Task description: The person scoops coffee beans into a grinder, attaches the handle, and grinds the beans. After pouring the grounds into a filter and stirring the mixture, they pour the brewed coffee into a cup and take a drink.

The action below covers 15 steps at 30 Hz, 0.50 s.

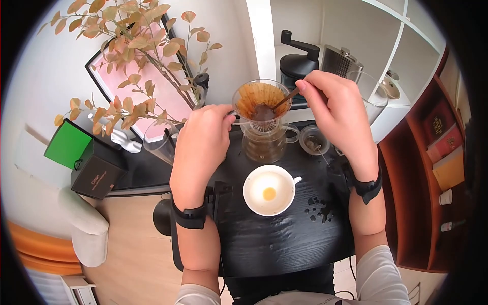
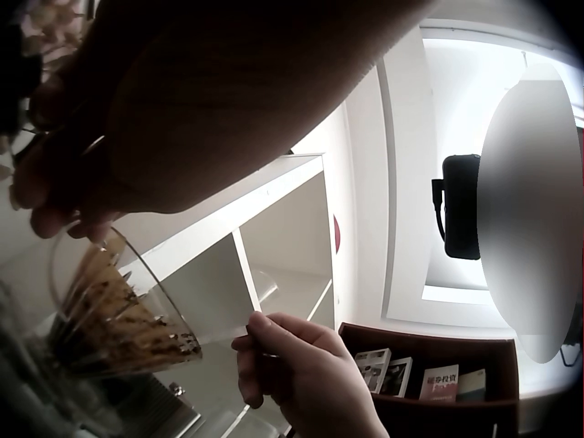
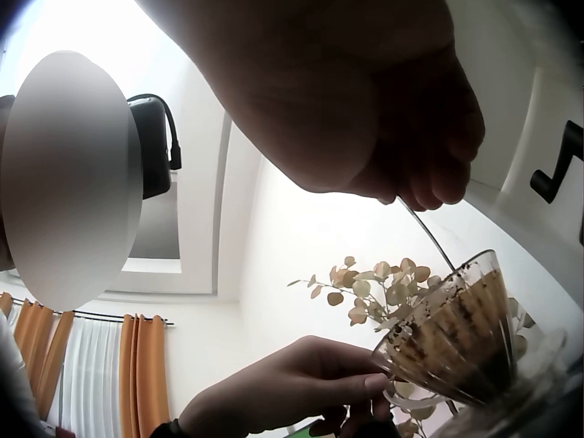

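Note:
A ribbed glass dripper (image 1: 239, 97) with a brown, grounds-streaked filter stands on a glass server (image 1: 264, 145). My left hand (image 1: 202, 140) pinches the dripper's small handle at its left side; the right wrist view shows those fingers (image 3: 374, 385) against the glass (image 3: 456, 338). My right hand (image 1: 341, 114) pinches a thin spoon-like stick (image 1: 286, 99), whose lower end is in the dark grounds (image 1: 264, 113). In front of the server is a white cup (image 1: 269, 190) with a little yellowish liquid at its bottom.
A small glass dish (image 1: 314, 141) sits right of the server, with water drops (image 1: 320, 209) nearer me. Behind stand a black grinder (image 1: 299, 66) and a metal flask (image 1: 341, 62). A clear glass (image 1: 160, 141) and a leafy branch (image 1: 152, 56) are at left.

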Available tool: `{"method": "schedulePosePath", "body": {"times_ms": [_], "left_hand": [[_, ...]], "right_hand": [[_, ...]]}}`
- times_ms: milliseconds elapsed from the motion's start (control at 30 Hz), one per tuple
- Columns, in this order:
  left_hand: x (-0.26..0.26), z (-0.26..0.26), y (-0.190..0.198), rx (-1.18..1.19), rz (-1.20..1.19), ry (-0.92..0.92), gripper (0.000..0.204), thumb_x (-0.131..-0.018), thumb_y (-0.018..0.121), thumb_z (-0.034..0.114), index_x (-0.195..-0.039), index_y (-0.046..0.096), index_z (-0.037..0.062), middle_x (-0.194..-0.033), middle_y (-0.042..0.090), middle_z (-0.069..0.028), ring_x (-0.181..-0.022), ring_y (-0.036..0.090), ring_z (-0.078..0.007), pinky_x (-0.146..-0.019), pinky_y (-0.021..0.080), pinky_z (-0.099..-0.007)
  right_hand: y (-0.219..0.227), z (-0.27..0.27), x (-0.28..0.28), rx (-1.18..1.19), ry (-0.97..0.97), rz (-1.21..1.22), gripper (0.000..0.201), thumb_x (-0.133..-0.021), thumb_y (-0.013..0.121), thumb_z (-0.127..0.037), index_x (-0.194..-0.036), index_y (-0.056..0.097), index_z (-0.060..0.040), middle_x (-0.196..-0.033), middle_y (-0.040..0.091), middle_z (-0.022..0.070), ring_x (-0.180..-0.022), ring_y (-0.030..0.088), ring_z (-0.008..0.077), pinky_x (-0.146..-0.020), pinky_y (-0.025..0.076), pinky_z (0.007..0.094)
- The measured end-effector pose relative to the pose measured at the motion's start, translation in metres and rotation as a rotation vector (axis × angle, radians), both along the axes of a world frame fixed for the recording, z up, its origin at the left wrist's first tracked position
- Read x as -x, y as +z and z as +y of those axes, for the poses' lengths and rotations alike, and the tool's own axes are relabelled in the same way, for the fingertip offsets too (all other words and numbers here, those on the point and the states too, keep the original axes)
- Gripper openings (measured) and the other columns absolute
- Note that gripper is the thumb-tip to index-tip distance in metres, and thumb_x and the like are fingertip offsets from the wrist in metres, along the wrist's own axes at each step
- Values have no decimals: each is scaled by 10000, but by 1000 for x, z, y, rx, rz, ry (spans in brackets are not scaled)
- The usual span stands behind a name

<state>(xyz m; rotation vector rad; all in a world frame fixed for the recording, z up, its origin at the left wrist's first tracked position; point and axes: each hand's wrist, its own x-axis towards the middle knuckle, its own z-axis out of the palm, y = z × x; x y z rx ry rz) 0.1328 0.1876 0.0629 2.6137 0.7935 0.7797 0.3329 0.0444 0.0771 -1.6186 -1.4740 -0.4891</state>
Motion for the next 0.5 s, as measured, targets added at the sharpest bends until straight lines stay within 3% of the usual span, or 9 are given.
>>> {"method": "schedulePosePath", "body": {"times_ms": [200,400,467,500], "left_hand": [[0,1,-3,-26,-22,2,186,-991,660,98,-1096,759,-19,-1016,736,-218,-1006,681,-427,-878,551,-502],[0,3,-3,-28,-14,2,185,-987,665,96,-1094,757,-23,-1016,734,-223,-1001,682,-431,-876,549,-506],[0,6,-5,-129,-51,-39,207,-968,687,53,-1133,750,-56,-844,738,-225,-781,736,-358,-738,560,-408],[0,5,-5,-128,-51,-39,207,-968,687,53,-1133,750,-56,-844,738,-225,-781,736,-358,-738,560,-408]], "right_hand": [[-2,0,-1,62,9,-8,204,-989,659,-133,-849,646,14,-763,646,203,-742,639,433,-643,479,502],[2,-2,2,90,9,267,204,-994,669,-128,-867,658,31,-707,619,201,-671,605,421,-627,475,459],[2,-2,1,13,12,325,202,-1000,671,-128,-878,659,33,-712,617,196,-658,591,410,-618,466,445],[0,-1,0,15,12,325,202,-1000,671,-128,-878,659,33,-712,617,196,-658,591,410,-618,466,445]]}}
